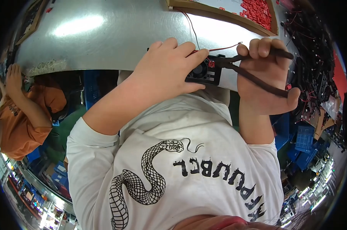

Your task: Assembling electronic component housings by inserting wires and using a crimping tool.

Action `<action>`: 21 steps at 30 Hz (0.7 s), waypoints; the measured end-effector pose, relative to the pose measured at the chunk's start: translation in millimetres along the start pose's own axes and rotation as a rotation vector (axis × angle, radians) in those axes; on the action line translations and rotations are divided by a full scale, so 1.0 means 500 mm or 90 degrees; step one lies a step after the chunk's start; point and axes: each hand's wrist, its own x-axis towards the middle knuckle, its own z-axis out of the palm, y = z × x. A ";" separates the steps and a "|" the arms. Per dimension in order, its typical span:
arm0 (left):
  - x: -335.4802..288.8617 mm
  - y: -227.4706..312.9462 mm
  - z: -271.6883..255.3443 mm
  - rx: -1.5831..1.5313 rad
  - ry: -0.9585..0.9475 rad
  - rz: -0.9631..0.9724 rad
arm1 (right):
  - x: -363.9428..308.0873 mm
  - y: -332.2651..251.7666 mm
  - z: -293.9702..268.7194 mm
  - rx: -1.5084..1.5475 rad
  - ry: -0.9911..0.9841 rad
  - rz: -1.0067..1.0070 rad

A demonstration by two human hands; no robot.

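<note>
My left hand (167, 67) is closed over a black plastic housing with a small round fan (199, 71), pressing it down at the table's near edge. The hand covers the housing's left part. In my right hand (263, 73) is a pair of dark-handled pliers (254, 78), its handles spread between fingers and thumb. The pliers' jaws are at the housing's right end, beside a small red part (211, 64); whether they grip it I cannot tell. A thin red wire (225, 48) and a dark one run out from the housing.
Beyond my hands on the metal table (116, 42) stands a cardboard tray (223, 14) with many red plastic pieces (256, 13). Black parts with wires (315, 57) are heaped at the right. To the left sits a person in an orange shirt (31, 119). Blue crates (304, 138) stand lower right.
</note>
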 end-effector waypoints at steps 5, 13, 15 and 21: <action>0.009 0.018 0.003 0.035 -0.001 0.002 | -0.001 -0.006 -0.022 0.001 -0.008 -0.008; 0.011 0.046 0.011 0.021 -0.007 -0.010 | -0.063 -0.021 0.023 -0.248 -0.136 -0.088; 0.016 0.051 0.013 0.006 -0.008 -0.014 | -0.064 -0.008 -0.007 -0.205 -0.169 -0.149; 0.010 0.053 0.019 0.000 0.002 -0.016 | -0.039 -0.040 -0.033 -0.153 -0.226 -0.143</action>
